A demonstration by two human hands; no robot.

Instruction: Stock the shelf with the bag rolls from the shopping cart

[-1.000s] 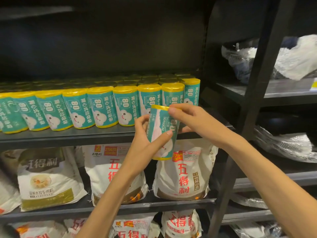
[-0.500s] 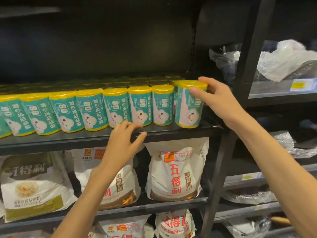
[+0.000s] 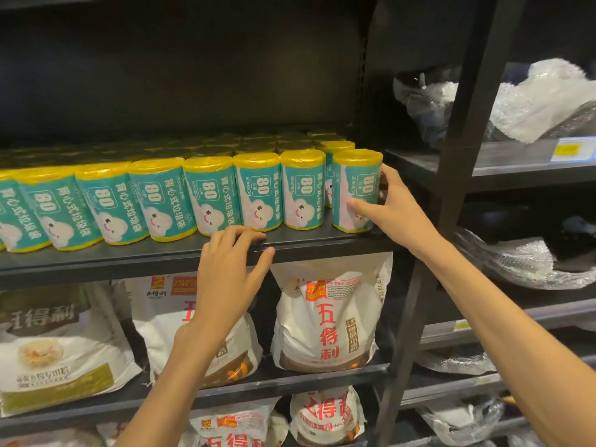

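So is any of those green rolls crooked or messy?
Slightly. The last bag roll, held by the right hand, stands apart from the row of rolls with a gap, near the shelf edge. Nothing looks damaged.

Bag rolls (image 3: 258, 195) along shelf (image 3: 129, 256) front edge: "80" on teal labels. My flour bag (image 3: 325, 314) on lower shelf: red "五得利". Left bag (image 3: 58, 343): "得利".

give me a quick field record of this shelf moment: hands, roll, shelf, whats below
right hand: grips the end bag roll, thumb on its front
end bag roll: upright at the right end of the front row, on the shelf
left hand: fingers rest on the shelf's front edge, holding nothing
below: white flour bags
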